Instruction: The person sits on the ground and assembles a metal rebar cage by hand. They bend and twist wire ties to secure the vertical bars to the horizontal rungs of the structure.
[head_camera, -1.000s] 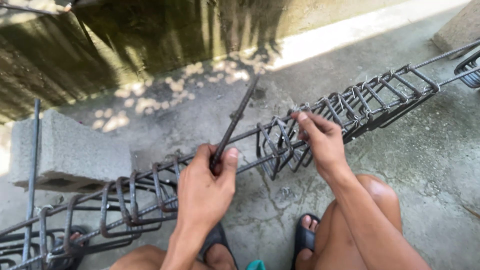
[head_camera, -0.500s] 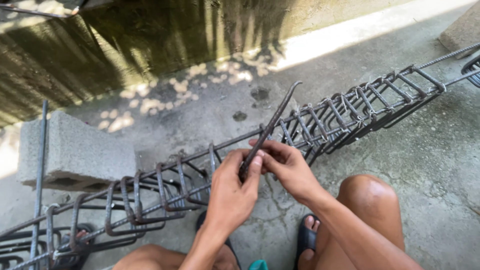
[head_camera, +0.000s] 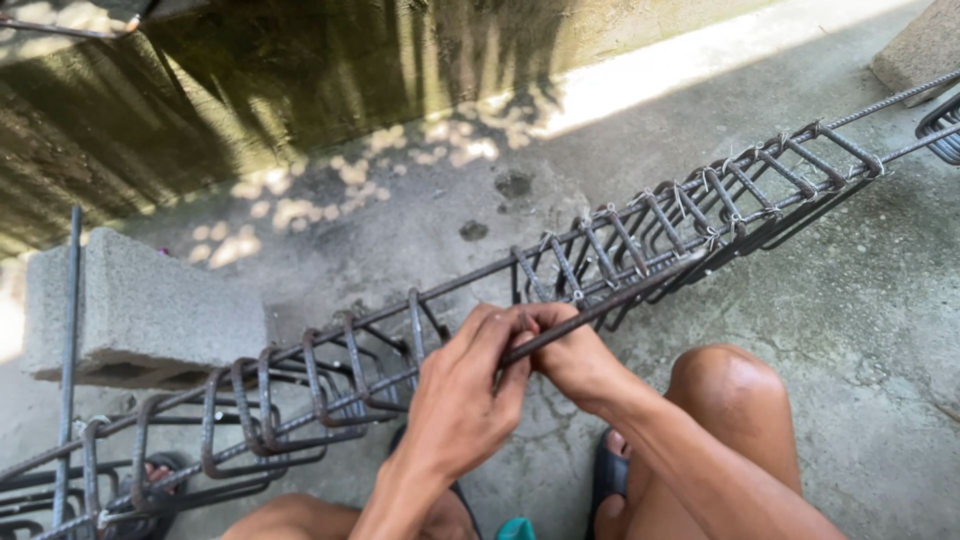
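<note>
head view, looking down at a rebar cage (head_camera: 640, 250) that runs from lower left to upper right of the frame, its square stirrups (head_camera: 255, 405) strung along the long bars. the left hand (head_camera: 465, 400) and right hand (head_camera: 570, 355) now meet at centre frame, both closed around the near end of a dark tying tool (head_camera: 600, 305); a second ago the hands were apart and the tool stood nearly upright, whereas it now lies low along the cage, pointing to the upper right, which suggests it has been brought down onto a joint. a concrete block (head_camera: 140, 315) props the cage at left; a second block corner (head_camera: 925, 45) shows at upper right. the concrete floor (head_camera: 860, 290) lies beneath. the fingers hide the joint itself and any tie wire; the cage's ends and the sandalled feet at the bottom edge are cut off.
</note>
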